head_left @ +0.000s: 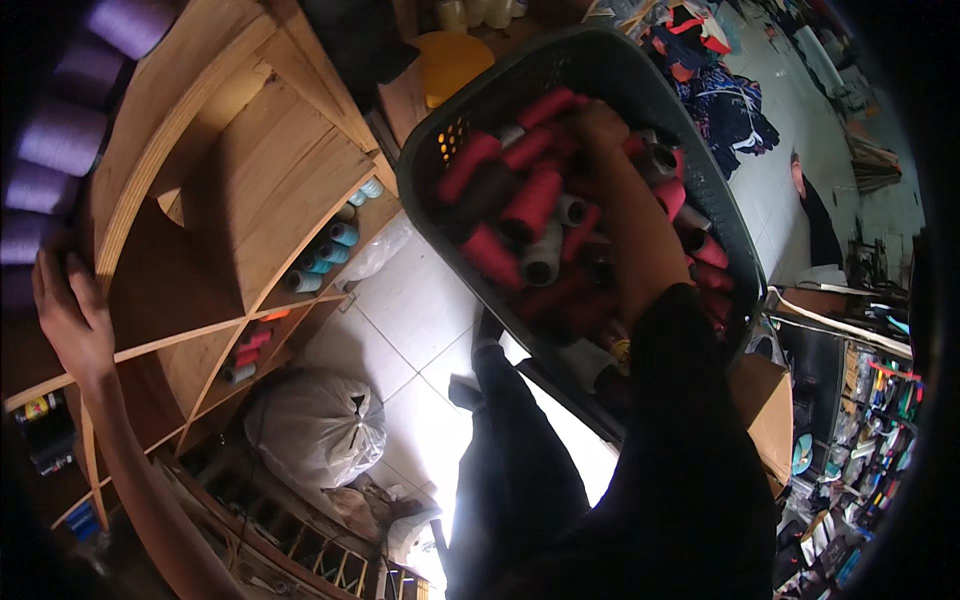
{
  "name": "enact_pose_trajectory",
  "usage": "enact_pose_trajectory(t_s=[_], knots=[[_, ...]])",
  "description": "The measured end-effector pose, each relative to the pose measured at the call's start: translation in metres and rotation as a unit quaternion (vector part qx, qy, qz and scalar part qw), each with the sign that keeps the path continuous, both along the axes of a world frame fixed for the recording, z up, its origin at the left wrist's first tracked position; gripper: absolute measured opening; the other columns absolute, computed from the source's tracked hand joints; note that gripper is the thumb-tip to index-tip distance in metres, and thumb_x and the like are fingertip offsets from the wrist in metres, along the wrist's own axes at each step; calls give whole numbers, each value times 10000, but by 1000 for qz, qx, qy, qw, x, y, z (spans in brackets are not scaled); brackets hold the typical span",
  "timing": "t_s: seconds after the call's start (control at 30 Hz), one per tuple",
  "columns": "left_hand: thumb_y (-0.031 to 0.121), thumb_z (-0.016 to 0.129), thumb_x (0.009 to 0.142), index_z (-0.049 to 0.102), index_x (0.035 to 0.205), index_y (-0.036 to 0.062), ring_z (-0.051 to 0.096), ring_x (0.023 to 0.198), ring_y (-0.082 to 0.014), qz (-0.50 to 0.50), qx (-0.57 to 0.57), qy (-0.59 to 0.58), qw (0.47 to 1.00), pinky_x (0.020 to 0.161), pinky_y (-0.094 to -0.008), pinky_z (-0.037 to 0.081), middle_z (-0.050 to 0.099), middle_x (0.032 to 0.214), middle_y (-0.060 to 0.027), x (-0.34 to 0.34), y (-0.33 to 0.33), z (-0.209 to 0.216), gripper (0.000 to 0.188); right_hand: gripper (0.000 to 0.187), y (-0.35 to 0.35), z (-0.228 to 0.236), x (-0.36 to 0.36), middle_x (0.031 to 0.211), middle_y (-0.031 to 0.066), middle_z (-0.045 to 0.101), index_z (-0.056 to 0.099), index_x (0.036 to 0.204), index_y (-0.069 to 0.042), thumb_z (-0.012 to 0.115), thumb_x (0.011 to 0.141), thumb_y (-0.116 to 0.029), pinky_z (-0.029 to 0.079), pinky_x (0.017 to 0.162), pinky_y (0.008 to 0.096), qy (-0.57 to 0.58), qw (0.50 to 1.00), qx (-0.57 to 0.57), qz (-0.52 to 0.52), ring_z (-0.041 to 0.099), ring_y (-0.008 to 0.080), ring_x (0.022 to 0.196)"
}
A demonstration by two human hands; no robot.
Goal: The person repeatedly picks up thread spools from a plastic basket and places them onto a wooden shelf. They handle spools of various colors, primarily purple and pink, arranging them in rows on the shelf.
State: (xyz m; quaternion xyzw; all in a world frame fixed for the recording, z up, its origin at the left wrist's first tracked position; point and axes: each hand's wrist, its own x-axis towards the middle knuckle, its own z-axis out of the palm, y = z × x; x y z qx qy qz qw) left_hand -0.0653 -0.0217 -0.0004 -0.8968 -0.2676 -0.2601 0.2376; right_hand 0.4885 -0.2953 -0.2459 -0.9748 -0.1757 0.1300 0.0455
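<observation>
My right hand [600, 125] reaches down into a dark grey plastic basket [590, 408] heaped with thread cones. Its fingertips sink among the red thread cones [533, 205] near the far side, so whatever they touch is hidden. Some cones there are bare or grey, such as a grey cone [543, 255] near the middle. Far to the left, my left hand [75, 315] lies against the edge of a wooden shelf [180, 350], fingers stretched out. Just beyond its fingertips stand several purple thread cones [62, 135]. Nothing shows in its grasp.
Teal thread spools [335, 243] and small red spools [250, 348] fill lower shelf compartments. A tied translucent plastic bag [318, 425] sits on the tiled floor below. At right are a cardboard box [765, 410], heaped clothes [730, 110] and a cluttered rack [865, 450]. Another person's foot [797, 175] shows upper right.
</observation>
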Motion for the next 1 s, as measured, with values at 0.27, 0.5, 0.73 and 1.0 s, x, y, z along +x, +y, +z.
enact_pose_trajectory(t_s=[0.27, 0.5, 0.73, 1.0], knots=[[207, 475, 967, 593, 1152, 0, 584, 1053, -417, -9, -54, -60, 997, 929, -467, 455, 620, 1089, -233, 30, -17, 0, 302, 639, -29, 6, 51, 1147, 264, 668, 637, 1164, 36, 786, 753, -430, 523, 896, 502, -4, 988, 34, 153, 646, 389, 1108], [187, 526, 878, 576, 1077, 22, 555, 1058, -400, -36, -104, -107, 988, 919, -472, 449, 591, 1045, -194, 41, -20, 3, 263, 415, -46, 5, 46, 1045, 270, 685, 612, 1101, 29, 635, 884, -324, 527, 885, 512, -109, 953, -17, 281, 652, 433, 1040], [201, 508, 915, 597, 1186, 54, 557, 1017, -373, -74, -78, -57, 993, 900, -446, 453, 572, 1084, -168, 34, -24, 5, 320, 402, -34, -38, 68, 1035, 232, 699, 529, 1230, -35, 461, 979, -342, 527, 863, 535, -153, 972, -31, 178, 668, 434, 1007], [382, 421, 985, 503, 1458, 252, 559, 1000, -339, -17, -95, 27, 995, 901, -453, 450, 545, 1038, -165, 43, -33, 17, 497, 391, -35, -25, 44, 1158, 247, 637, 560, 1231, -87, 530, 947, -354, 531, 870, 538, -173, 959, -44, 222, 645, 418, 1062]])
